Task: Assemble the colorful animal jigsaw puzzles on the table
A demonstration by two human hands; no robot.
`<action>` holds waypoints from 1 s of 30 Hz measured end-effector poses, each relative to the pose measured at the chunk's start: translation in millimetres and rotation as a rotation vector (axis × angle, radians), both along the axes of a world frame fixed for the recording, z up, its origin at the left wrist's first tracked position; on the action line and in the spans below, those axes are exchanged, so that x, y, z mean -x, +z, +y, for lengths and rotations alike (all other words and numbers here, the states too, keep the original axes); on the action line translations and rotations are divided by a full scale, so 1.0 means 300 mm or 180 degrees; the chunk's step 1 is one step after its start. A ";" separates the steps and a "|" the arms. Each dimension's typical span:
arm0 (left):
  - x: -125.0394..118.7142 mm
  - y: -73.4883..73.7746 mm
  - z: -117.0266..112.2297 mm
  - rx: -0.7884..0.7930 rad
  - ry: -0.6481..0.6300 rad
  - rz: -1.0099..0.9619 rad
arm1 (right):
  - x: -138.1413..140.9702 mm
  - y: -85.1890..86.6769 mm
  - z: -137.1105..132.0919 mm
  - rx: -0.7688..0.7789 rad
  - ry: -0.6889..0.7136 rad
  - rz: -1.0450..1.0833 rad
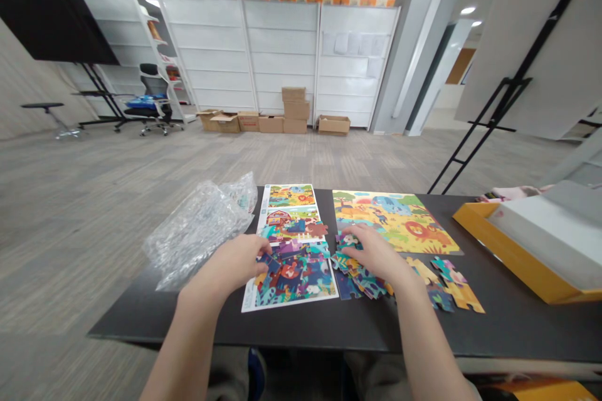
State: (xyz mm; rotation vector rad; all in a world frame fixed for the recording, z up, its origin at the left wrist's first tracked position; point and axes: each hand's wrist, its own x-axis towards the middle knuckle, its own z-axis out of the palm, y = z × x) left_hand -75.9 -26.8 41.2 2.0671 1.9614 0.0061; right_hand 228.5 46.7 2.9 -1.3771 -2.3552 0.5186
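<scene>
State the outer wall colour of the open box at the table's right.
The box: yellow-orange outside, best in head view.

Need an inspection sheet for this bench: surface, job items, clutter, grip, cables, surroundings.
Surface: black table, flat.
Job's things: printed sheet with puzzle pieces on it; piece pile to its right; more loose pieces farther right, below the yellow animal picture.
Clutter: crumpled clear plastic at left; open yellow box at right.
Grip: left hand at the sheet's left side, right hand on the pile; finger closure unclear.
Cables: nothing seen.
Surroundings: white shelving, cardboard boxes, office chair, large dark screen.
</scene>
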 end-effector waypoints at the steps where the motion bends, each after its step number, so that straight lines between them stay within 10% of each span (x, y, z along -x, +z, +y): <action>1: 0.002 -0.005 0.001 -0.0023 0.0047 0.0035 | -0.001 -0.003 0.001 -0.0023 -0.0003 0.0072; 8: -0.047 0.013 0.007 -0.0652 -0.0050 -0.0386 | -0.003 -0.017 0.016 -0.0088 -0.0011 0.0683; 19: -0.269 -0.045 0.069 -0.0767 -0.0196 -0.3424 | 0.080 0.056 -0.051 0.0661 0.0528 0.2094; 30: -0.090 -0.136 0.137 -0.1300 0.0378 -0.1395 | -0.072 0.017 0.014 -0.0247 -0.0244 0.0556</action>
